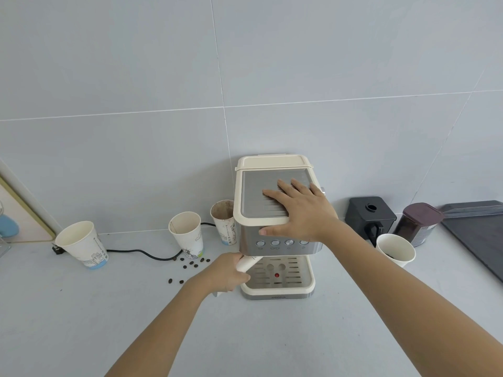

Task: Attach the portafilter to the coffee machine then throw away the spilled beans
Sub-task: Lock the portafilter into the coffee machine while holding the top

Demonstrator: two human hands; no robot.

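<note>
The left hand's fingers (239, 277) are clamped round the cream portafilter (246, 263) handle, its head hidden under the coffee machine (275, 213). The right hand (296, 210) lies flat and open on top, bracing. Best to keep that downward press while swinging the handle rightward until snug. The spilled beans (190, 265) lie just left of the gripping fingers on the tabletop (81, 308).

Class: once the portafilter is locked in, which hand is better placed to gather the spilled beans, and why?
The left hand. It grips the portafilter handle on the machine's left, close to the spilled beans on the counter. The right hand lies flat on the coffee machine, farther away.
</note>
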